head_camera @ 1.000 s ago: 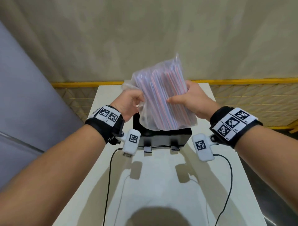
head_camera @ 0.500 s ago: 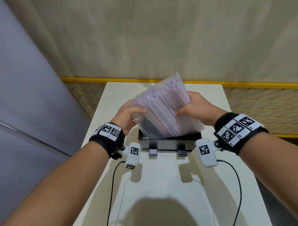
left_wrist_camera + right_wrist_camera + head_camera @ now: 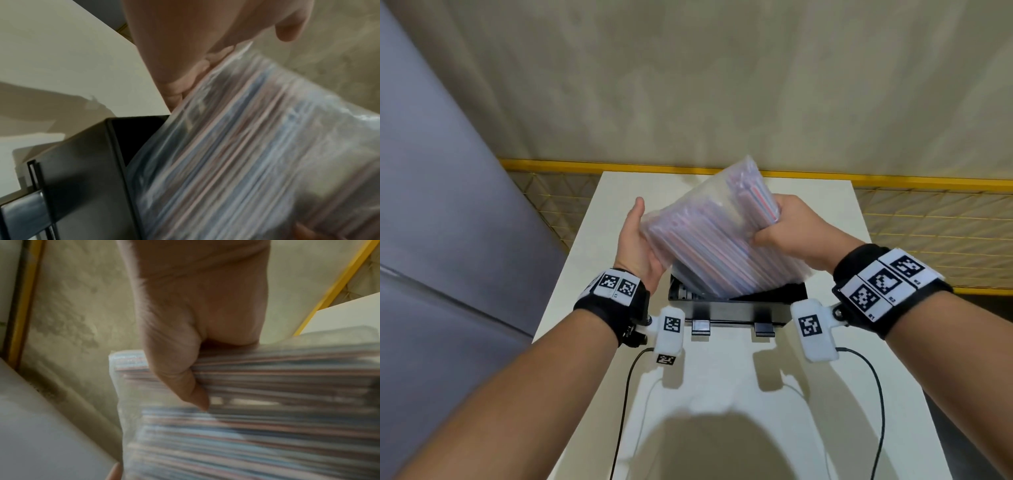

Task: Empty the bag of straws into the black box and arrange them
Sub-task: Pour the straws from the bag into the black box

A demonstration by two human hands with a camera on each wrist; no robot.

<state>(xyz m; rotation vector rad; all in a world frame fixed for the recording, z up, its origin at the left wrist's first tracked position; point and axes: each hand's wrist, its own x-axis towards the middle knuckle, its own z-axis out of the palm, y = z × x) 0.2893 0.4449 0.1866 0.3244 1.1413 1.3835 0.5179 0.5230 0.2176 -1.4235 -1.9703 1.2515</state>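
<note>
A clear plastic bag of red and blue straws leans up and to the left, with its lower end inside the open black box on the white table. My left hand lies against the bag's left side with the thumb straight up and off the plastic; its fingers are hidden behind the bag. My right hand grips the bag's upper right end, thumb on the front. In the left wrist view the bag enters the box beside my palm. In the right wrist view my hand clamps the blurred bag.
The box stands mid-table, with two metal clips on its near wall. The white table runs toward me, with two black wrist cables trailing over it. A yellow mesh rail lies behind the table and a grey panel to the left.
The bag has come down from above the box, tipped further left, and its lower end has entered the box. My left thumb has lifted off the bag's front. The right hand still grips.
</note>
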